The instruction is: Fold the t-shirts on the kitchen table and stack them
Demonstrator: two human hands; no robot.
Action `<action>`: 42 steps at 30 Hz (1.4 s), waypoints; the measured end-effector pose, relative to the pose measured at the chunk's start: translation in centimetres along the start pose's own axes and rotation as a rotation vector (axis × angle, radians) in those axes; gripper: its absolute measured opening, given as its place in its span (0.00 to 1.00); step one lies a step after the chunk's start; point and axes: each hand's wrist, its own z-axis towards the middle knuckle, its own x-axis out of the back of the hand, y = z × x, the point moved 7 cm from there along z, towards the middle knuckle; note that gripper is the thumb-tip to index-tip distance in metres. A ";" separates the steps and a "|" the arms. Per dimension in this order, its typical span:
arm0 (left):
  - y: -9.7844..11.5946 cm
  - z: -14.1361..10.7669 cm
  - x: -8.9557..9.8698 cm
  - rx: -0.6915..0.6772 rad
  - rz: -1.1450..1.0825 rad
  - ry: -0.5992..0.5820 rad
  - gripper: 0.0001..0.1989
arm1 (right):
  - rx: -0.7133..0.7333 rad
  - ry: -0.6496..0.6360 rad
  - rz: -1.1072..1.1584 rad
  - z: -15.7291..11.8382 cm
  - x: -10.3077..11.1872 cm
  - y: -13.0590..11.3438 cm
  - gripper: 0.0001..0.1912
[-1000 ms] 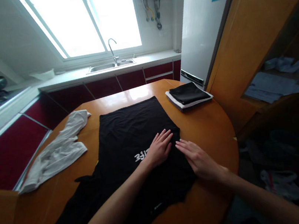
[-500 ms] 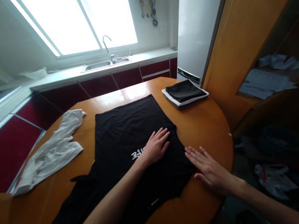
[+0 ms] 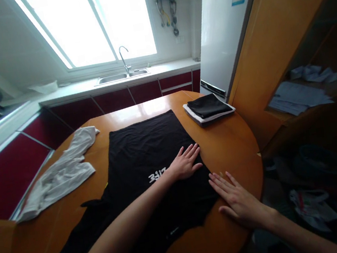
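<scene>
A black T-shirt (image 3: 143,147) with white lettering on its front lies spread over the wooden table, its left sleeve stretched out toward the near left. My left hand (image 3: 185,163) rests flat on the shirt close to its right edge, fingers spread. At the right sleeve, my right hand (image 3: 237,200) lies with outstretched fingers; its fingertips touch the cloth edge and the palm is over the table. My left forearm covers part of the shirt's middle and lettering.
The rounded wooden table (image 3: 231,142) also bears a crumpled white garment (image 3: 58,176) at the left and a stack of folded clothes (image 3: 208,108) at the far right. Beyond are a counter with a sink (image 3: 113,78), a fridge (image 3: 219,30) and a shelf with papers (image 3: 300,96).
My left hand has slid a little to the right, to the shirt's edge. My right hand has barely moved. The camera view has tilted slightly up.
</scene>
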 end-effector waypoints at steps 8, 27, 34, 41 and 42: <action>0.2 1.4 0.2 0.064 0.017 0.088 0.36 | -0.013 -0.008 0.001 0.1 -0.1 0.0 0.40; -8.8 -13.2 4.7 0.594 -0.076 0.151 0.27 | -0.327 0.165 0.048 15.4 3.3 2.4 0.39; -6.4 -16.0 1.5 0.610 -0.087 0.216 0.26 | -0.392 0.047 -0.018 16.2 -1.6 4.0 0.44; -7.0 -16.4 3.1 0.605 -0.150 0.348 0.24 | -0.463 0.156 0.073 16.5 3.5 5.8 0.42; -6.9 -16.4 3.2 0.604 -0.165 0.363 0.24 | -0.446 0.185 0.063 16.6 4.1 5.3 0.41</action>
